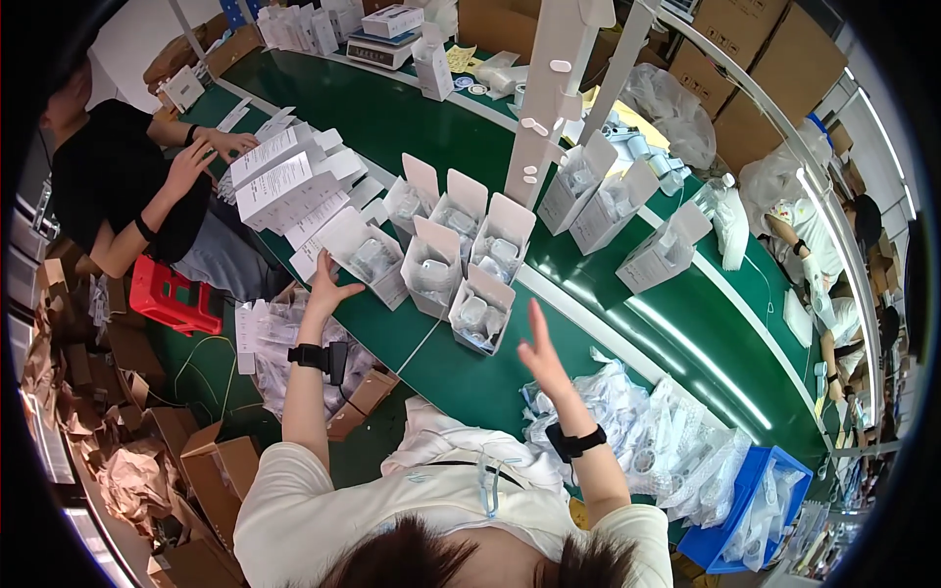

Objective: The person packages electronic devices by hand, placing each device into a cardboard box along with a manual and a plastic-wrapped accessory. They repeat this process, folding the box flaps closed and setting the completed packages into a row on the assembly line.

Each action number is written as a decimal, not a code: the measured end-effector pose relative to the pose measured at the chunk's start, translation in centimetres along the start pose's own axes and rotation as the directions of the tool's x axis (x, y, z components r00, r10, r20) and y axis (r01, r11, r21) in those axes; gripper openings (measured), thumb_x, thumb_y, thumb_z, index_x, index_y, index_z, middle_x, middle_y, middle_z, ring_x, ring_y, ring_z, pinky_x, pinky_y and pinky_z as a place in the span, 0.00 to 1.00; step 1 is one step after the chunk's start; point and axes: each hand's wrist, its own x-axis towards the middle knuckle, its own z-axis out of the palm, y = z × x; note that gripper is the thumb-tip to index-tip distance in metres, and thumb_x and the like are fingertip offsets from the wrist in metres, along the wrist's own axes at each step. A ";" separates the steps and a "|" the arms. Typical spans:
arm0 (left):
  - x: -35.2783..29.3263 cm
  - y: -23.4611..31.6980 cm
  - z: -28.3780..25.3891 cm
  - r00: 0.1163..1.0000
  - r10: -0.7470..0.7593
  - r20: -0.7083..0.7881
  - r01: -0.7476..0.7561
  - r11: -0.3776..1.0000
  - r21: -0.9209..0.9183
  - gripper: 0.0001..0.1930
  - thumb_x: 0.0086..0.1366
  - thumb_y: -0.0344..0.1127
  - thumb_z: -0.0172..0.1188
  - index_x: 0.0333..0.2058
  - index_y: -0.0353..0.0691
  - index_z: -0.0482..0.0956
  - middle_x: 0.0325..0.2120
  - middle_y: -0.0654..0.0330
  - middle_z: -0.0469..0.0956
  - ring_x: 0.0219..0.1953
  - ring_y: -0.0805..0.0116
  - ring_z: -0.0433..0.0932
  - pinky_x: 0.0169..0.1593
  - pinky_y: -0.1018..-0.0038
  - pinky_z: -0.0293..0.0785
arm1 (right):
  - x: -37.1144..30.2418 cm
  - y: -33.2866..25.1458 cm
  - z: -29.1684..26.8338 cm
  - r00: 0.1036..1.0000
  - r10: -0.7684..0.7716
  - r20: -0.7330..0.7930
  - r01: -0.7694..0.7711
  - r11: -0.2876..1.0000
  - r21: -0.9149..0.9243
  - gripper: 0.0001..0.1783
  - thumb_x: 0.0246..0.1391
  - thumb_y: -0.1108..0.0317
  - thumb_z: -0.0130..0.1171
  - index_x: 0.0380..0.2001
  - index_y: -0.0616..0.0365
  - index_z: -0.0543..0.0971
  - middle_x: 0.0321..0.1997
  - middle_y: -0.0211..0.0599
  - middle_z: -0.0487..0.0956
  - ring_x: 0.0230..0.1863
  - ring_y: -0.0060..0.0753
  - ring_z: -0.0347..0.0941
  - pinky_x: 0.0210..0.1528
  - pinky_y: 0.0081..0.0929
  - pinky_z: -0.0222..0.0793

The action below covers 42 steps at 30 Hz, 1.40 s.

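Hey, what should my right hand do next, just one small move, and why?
I'd probably move your right hand slightly left to steady the nearest white carton: the hand looks empty, with its fingers extended beside that carton, whose lid flap stands open above plastic-wrapped contents.

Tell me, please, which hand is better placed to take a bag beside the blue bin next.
Probably the right hand: it looks empty and nearer the bags; the left hand is by a box.
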 end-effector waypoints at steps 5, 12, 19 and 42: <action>0.8 0.4 2.5 0.896 -0.117 0.429 0.320 0.840 -0.438 0.33 0.40 0.29 0.69 0.46 0.29 0.63 0.43 0.48 0.71 0.46 0.66 0.71 0.44 0.73 0.70 | 1.4 2.4 4.7 0.996 -0.092 -0.015 0.091 0.993 -0.070 0.57 0.34 0.64 0.68 0.61 0.57 0.42 0.63 0.44 0.50 0.64 0.42 0.45 0.59 0.37 0.53; -3.7 0.3 3.9 0.957 -0.008 0.289 0.069 0.978 -0.199 0.21 0.44 0.28 0.66 0.37 0.27 0.71 0.29 0.53 0.78 0.31 0.66 0.78 0.35 0.75 0.73 | 2.2 2.1 5.4 0.999 0.044 0.029 -0.039 0.986 -0.164 0.53 0.31 0.63 0.70 0.58 0.60 0.49 0.59 0.48 0.55 0.59 0.46 0.55 0.58 0.37 0.55; -11.3 5.0 3.1 0.954 -0.078 0.290 0.045 0.992 0.119 0.12 0.44 0.33 0.66 0.24 0.29 0.77 0.20 0.51 0.78 0.23 0.64 0.78 0.29 0.74 0.72 | -4.2 2.0 1.7 0.993 0.091 0.070 -0.077 0.981 -0.179 0.51 0.31 0.65 0.69 0.57 0.64 0.50 0.55 0.52 0.61 0.57 0.46 0.58 0.58 0.31 0.55; -11.0 24.3 42.2 0.790 0.256 0.556 -0.074 0.941 -0.329 0.30 0.47 0.29 0.62 0.49 0.36 0.62 0.41 0.44 0.72 0.45 0.51 0.71 0.45 0.66 0.69 | -7.8 8.0 -34.8 0.844 0.284 -0.455 -0.139 0.935 0.326 0.35 0.32 0.77 0.60 0.50 0.61 0.65 0.49 0.34 0.69 0.50 0.36 0.64 0.53 0.29 0.57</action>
